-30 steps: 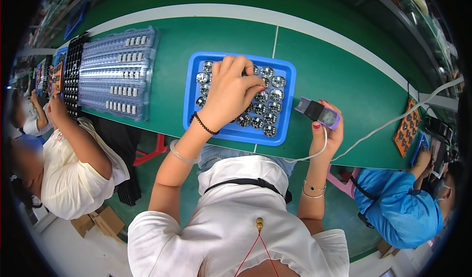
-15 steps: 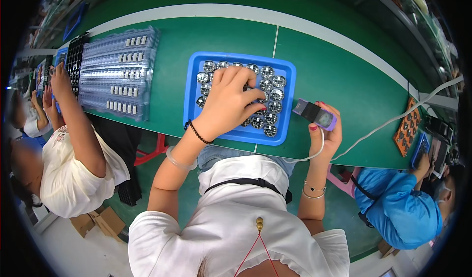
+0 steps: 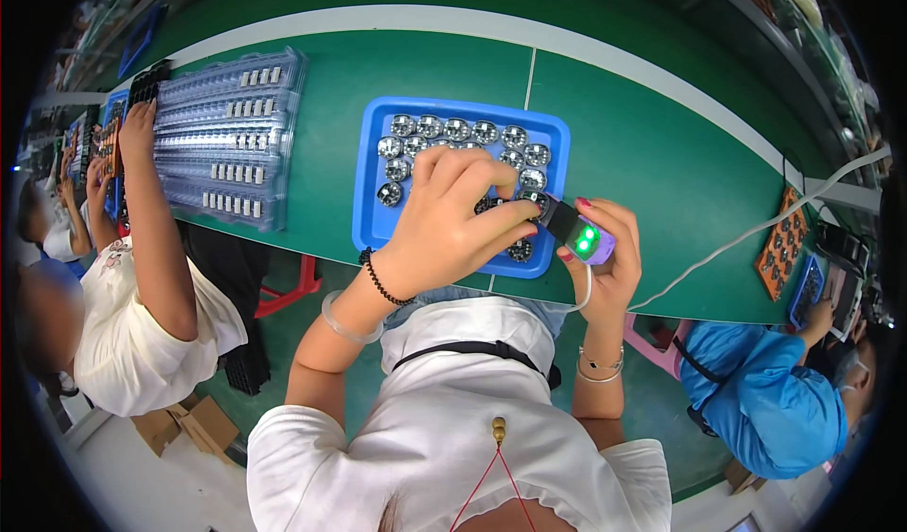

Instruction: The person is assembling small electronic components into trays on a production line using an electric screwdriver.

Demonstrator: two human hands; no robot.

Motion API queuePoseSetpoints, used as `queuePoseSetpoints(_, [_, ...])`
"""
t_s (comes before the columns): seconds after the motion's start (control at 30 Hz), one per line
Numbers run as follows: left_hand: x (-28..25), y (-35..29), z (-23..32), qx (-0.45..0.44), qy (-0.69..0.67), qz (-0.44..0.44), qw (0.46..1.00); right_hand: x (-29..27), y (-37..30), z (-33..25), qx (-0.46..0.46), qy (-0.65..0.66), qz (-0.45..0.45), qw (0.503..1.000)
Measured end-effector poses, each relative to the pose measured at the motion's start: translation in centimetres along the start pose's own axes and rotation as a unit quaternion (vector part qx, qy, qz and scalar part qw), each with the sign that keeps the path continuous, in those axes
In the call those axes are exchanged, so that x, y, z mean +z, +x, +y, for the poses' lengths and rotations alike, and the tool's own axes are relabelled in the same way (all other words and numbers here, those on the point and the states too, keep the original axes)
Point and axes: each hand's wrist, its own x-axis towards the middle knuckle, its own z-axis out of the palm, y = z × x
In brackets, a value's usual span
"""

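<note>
A blue tray lies in front of me with several round, shiny, silver-faced parts in it. Over the tray's middle is my left hand, its thumb and fingers closed on one round silver-faced part near the tray's right side. That part meets the black end of a small purple-and-black handheld device. My right hand grips the device, whose face glows with green lights. A pale cable runs from the device's lower end. My left hand covers some of the parts in the tray.
Clear plastic trays with rows of small white pieces stand at the left. A white cable crosses the green table at the right, near an orange board. Co-workers sit on both sides, one in blue.
My right hand has brought the device left to the tray, and its face now glows green. The fingers of my left hand have closed on a part at the tray's right side.
</note>
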Motion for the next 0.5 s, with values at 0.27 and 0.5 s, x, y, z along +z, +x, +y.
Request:
queuePoseSetpoints(0.27, [0.2,-0.2,-0.7,-0.025,-0.011,-0.008,1.0,0.3,-0.3,0.2,0.031,0.02,0.032,0.999])
queuePoseSetpoints(0.5, [1.9,-0.9,-2.3,-0.062,0.024,-0.018,0.998,-0.2,-0.9,1.9,0.074,0.087,0.162,0.98])
